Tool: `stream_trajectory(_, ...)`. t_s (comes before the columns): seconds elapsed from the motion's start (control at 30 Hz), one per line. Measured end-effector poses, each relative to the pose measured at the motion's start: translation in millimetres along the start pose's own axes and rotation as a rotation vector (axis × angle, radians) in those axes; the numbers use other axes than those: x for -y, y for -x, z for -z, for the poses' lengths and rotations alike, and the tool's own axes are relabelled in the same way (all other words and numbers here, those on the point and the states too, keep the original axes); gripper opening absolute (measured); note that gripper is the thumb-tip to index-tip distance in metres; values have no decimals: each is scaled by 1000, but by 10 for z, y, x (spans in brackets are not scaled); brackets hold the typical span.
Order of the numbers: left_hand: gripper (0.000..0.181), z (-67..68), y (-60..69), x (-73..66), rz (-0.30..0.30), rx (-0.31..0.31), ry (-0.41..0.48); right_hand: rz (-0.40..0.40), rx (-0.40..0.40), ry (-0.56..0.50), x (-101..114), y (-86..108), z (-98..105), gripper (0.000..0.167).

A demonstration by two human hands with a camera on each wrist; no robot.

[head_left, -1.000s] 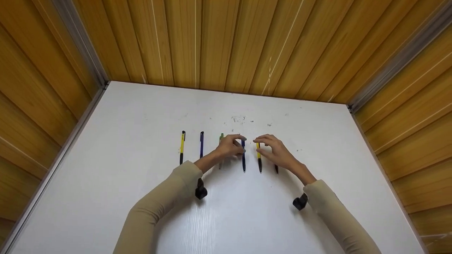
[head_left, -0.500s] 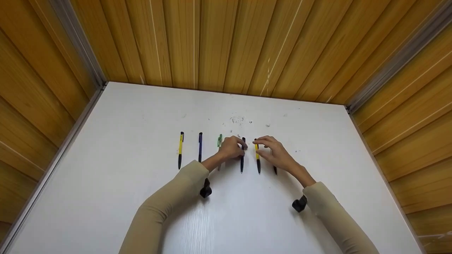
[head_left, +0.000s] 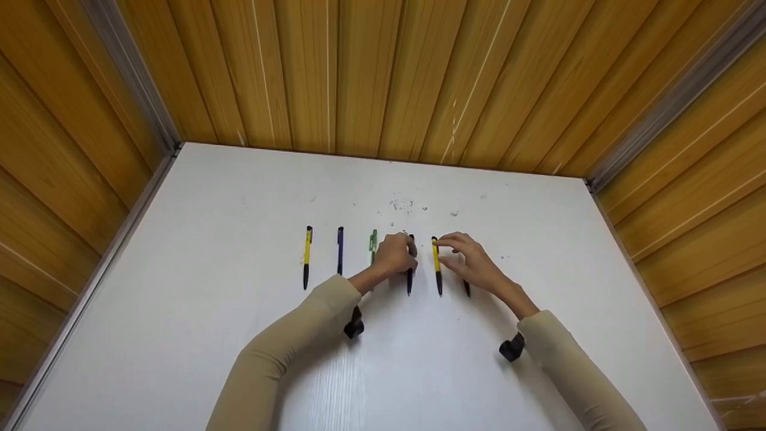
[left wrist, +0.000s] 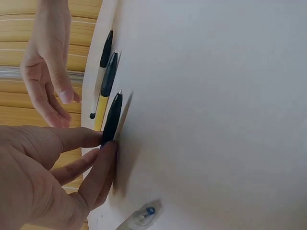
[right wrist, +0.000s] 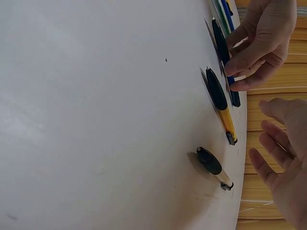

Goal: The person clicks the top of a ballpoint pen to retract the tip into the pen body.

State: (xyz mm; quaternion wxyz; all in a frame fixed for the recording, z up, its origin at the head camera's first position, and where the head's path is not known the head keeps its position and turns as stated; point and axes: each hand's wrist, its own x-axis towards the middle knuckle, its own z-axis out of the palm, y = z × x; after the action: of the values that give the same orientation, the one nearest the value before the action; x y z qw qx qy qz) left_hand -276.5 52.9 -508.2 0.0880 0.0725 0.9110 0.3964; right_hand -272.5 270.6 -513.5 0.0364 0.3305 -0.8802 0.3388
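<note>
My left hand [head_left: 395, 254] pinches a dark blue pen with a black grip [left wrist: 113, 117] between thumb and fingers, its point facing me; whether it touches the table is hard to tell. To its right lies a yellow pen with a black grip [head_left: 436, 263]. My right hand [head_left: 471, 258] hovers by that pen, fingers bent loosely and apart, holding nothing in the right wrist view. Beneath the right hand is a pale pen with a black grip [right wrist: 211, 162], mostly hidden from the head camera. A clear-and-green pen [head_left: 373, 239] is partly behind the left hand.
Further left in the row lie a blue pen [head_left: 340, 248] and another yellow-and-black pen [head_left: 307, 257]. All rest on a white table [head_left: 179, 299] with dark specks beyond the row. Wood-patterned walls [head_left: 371, 78] enclose its back and sides.
The left hand has moved slightly right and its fingers have closed on the dark blue pen. The right hand stays almost still beside the yellow pen.
</note>
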Motion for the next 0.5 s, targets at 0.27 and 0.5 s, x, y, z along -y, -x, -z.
stream_trajectory(0.27,24,209,65,97,147,153,404,-20,4,-10,-2,-38,10,37)
stream_trajectory(0.5,30,427,196,205,-44,171,514,-28,-61,-76,52,-70,-20,39)
